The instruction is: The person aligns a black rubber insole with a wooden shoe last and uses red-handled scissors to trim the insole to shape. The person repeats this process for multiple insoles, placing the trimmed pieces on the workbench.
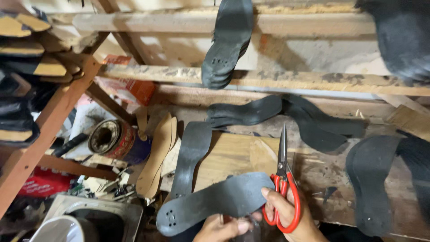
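My right hand [291, 219] grips red-handled scissors [283, 179], blades shut and pointing up and away over the bench. My left hand [219, 228] pinches the near edge of a dark grey shoe insole [215, 199] that lies slanted, its perforated heel end toward the lower left. The right hand's fingertips also touch this insole's right end. Under them sits a worn wooden board [233, 154].
More dark insoles lie around: one leaning left of the board [190, 154], a crossed pair behind [286, 116], one at right [371, 179], a stack hanging on the beam [226, 42]. Tan insoles [156, 157], a tipped tin can [114, 141] and clutter fill the left.
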A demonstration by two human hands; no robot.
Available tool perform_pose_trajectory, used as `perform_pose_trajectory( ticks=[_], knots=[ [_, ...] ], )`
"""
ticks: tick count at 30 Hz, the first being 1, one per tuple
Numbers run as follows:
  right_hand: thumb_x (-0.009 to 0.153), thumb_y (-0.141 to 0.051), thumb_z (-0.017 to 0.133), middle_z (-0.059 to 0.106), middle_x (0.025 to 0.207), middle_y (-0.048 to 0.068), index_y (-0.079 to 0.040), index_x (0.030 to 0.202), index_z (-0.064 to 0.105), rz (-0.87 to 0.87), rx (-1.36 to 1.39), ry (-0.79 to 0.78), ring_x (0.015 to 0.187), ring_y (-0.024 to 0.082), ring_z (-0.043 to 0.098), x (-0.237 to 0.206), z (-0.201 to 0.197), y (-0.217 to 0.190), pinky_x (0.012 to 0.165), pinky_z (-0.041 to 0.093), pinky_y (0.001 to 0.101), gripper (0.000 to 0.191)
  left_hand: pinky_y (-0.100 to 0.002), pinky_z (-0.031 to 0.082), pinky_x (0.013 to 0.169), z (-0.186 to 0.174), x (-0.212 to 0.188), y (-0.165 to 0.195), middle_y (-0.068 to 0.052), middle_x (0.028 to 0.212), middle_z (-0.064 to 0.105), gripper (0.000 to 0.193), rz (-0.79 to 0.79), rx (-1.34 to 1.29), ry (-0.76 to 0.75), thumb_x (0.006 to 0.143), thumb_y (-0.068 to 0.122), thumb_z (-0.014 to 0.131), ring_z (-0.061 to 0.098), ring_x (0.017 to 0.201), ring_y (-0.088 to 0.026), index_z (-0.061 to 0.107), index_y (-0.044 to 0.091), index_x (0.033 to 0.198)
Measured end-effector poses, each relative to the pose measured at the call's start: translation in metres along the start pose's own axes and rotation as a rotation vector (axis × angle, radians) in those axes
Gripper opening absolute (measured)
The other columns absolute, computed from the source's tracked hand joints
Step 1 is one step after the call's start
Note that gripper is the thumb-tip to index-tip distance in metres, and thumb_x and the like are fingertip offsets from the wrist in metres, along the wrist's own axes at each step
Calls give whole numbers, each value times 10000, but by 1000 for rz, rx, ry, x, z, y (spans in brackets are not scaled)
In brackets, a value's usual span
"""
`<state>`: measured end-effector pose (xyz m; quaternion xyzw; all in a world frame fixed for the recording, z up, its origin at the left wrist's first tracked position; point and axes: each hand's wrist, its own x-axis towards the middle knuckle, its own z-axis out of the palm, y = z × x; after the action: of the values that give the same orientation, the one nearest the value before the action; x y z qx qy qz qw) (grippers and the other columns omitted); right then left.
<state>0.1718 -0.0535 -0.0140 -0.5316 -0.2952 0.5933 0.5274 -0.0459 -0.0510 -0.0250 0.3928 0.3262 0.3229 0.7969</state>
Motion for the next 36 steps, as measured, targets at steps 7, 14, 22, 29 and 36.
perform_pose_trajectory(
  ticks=[7, 14, 22, 29, 36],
  knots=[
    [875, -375, 759, 595, 485, 62, -27, 826, 722, 238, -724, -189, 440, 170, 604, -6, -9, -13, 452, 451, 313, 353, -361, 631, 597, 20, 28, 14, -153, 912, 751, 260, 260, -104, 578, 834, 51, 753, 728, 735, -229, 698, -109, 1032],
    [815, -364, 745, 710, 684, 52, -138, 1043, 737, 163, -788, -267, 567, 134, 702, -15, -20, -4, 563, 552, 304, 321, -367, 661, 607, 17, 23, 53, -143, 877, 753, 225, 189, -44, 680, 820, 80, 763, 735, 709, -212, 720, -119, 916],
    [863, -369, 708, 629, 719, 14, -93, 965, 714, 272, -701, -273, 554, 129, 617, -3, -22, -11, 519, 499, 306, 294, -367, 658, 596, 10, 47, 75, -163, 860, 741, 236, 191, 11, 689, 814, 78, 768, 717, 691, -224, 716, -140, 886],
    [875, -301, 685, 570, 568, 14, -16, 945, 679, 51, -460, -260, 481, 122, 552, 46, -29, -36, 455, 445, 300, 293, -363, 623, 565, 3, 97, 90, -145, 922, 740, 248, 211, 13, 606, 815, 72, 733, 728, 733, -238, 690, -84, 1003],
    [872, -293, 692, 541, 556, 13, -31, 978, 658, 178, -482, -320, 481, 128, 539, 49, -38, -24, 446, 416, 306, 284, -325, 617, 584, 1, 120, 81, -105, 869, 740, 185, 340, 13, 560, 834, 85, 733, 706, 710, -180, 684, -37, 965]
  ],
)
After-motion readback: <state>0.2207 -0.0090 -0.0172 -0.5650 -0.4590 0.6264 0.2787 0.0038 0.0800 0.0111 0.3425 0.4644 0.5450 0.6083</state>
